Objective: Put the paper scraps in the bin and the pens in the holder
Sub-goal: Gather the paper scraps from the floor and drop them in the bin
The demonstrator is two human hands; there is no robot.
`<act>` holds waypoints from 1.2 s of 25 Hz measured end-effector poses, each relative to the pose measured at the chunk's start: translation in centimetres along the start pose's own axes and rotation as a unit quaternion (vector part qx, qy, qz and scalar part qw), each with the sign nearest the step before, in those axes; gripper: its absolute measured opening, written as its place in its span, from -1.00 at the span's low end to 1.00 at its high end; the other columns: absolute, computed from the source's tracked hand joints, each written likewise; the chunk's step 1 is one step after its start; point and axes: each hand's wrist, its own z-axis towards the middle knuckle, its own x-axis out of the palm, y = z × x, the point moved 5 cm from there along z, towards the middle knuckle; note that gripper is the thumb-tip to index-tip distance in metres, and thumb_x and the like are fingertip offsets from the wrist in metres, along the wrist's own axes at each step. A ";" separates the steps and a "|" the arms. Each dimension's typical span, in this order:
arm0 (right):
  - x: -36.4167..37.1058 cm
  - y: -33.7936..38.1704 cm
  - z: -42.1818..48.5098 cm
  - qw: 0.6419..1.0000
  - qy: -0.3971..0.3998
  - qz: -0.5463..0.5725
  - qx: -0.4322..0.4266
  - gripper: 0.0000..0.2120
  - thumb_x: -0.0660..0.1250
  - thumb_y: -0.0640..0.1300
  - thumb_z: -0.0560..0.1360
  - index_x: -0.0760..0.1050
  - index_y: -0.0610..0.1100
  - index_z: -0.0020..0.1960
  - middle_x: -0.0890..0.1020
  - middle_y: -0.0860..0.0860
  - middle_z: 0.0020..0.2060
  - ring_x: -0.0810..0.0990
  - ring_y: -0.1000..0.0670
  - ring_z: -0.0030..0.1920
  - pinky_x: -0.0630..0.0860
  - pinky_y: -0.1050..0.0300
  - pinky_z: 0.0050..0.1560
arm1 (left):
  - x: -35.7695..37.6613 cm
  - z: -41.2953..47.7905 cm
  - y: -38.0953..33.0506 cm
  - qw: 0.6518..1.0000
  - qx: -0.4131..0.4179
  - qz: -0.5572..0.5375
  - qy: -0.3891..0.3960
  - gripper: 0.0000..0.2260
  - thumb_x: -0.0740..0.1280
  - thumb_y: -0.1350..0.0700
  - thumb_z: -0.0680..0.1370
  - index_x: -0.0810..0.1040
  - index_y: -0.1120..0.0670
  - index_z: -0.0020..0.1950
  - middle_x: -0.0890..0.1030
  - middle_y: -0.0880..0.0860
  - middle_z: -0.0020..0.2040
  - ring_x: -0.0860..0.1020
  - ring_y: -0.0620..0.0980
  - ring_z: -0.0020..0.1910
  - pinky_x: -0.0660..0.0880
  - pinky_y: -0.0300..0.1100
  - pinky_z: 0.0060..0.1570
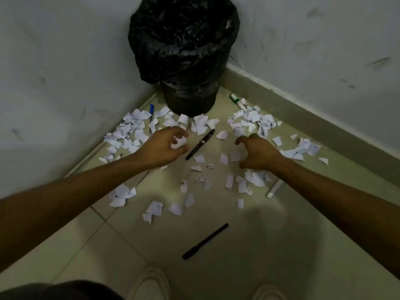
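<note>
A bin point(184, 61) lined with a black bag stands in the corner. White paper scraps point(132, 131) lie scattered over the floor in front of it. My left hand point(164, 146) grips a few crumpled scraps point(179, 142). My right hand point(257, 152) hovers over loose scraps with its fingers spread and curved, holding nothing. A black pen point(200, 144) lies between my hands. Another black pen point(205, 241) lies nearer to me. A blue pen point(151, 110) rests by the left wall, a green marker point(237, 100) by the right wall, a white pen point(274, 188) under my right forearm. No holder is in view.
Two scuffed white walls meet behind the bin, with a skirting edge point(303, 105) along the right one. The floor is pale tile. My shoes point(151, 284) show at the bottom edge.
</note>
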 end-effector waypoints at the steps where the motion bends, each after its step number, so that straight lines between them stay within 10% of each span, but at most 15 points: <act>1: 0.4 -0.5 -0.2 0.999 0.020 -0.026 0.021 -0.18 0.58 -0.01 0.27 0.28 0.04 0.43 0.41 -0.19 0.23 0.51 -0.22 0.16 0.55 -0.03 0.10 | 0.4 -0.6 0.2 1.000 0.003 0.016 0.004 -0.66 0.42 -0.01 0.51 0.53 0.02 0.25 0.57 0.01 0.18 0.52 -0.07 0.04 0.38 -0.32 -0.11; 9: 4.9 2.0 -2.1 0.998 0.030 0.037 -0.038 -0.46 0.49 -0.12 0.39 0.39 -0.02 0.31 0.38 -0.10 0.08 0.51 -0.16 0.07 0.41 0.12 -0.06 | 1.1 -7.4 6.2 0.996 -0.064 0.069 0.004 -0.55 0.47 -0.06 0.44 0.52 0.03 0.27 0.56 0.11 0.19 0.55 0.05 0.12 0.44 -0.16 0.05; 14: 1.2 -1.7 -2.9 0.999 -0.003 -0.006 0.050 -0.37 0.56 -0.08 0.32 0.38 0.00 0.32 0.48 -0.14 0.15 0.49 -0.11 0.08 0.47 0.07 -0.03 | 0.1 -11.2 11.0 0.967 -0.165 0.193 0.014 -0.20 0.41 -0.44 0.24 0.43 -0.03 0.34 0.50 0.21 0.27 0.46 0.22 0.25 0.47 0.10 0.17; 18: 4.6 -2.6 -5.0 0.992 0.104 -0.043 0.057 -0.22 0.61 -0.04 0.27 0.30 -0.01 0.37 0.39 -0.16 0.20 0.53 -0.16 0.09 0.55 0.06 -0.05 | 2.4 -11.9 11.3 0.966 -0.178 0.179 0.055 -0.26 0.55 -0.20 0.28 0.41 0.00 0.37 0.42 0.21 0.32 0.42 0.20 0.28 0.47 0.04 0.15; 24: 5.8 1.2 -4.4 0.996 0.019 0.081 -0.040 -0.44 0.57 -0.06 0.33 0.42 -0.01 0.25 0.48 -0.11 0.07 0.50 -0.06 -0.03 0.45 0.09 -0.11 | 4.6 -9.7 6.1 0.997 -0.056 0.056 0.016 -0.59 0.52 0.05 0.40 0.53 -0.01 0.22 0.45 0.09 0.21 0.53 0.03 0.06 0.54 0.03 0.10; 30: 2.9 -1.8 -5.1 0.997 0.030 -0.059 0.050 -0.17 0.61 0.06 0.23 0.28 0.06 0.38 0.45 -0.13 0.22 0.50 -0.16 0.17 0.56 -0.06 0.10 | -0.5 -12.4 8.4 0.970 -0.141 0.196 -0.014 -0.19 0.45 -0.39 0.21 0.40 -0.07 0.37 0.39 0.15 0.33 0.39 0.22 0.30 0.44 0.15 0.20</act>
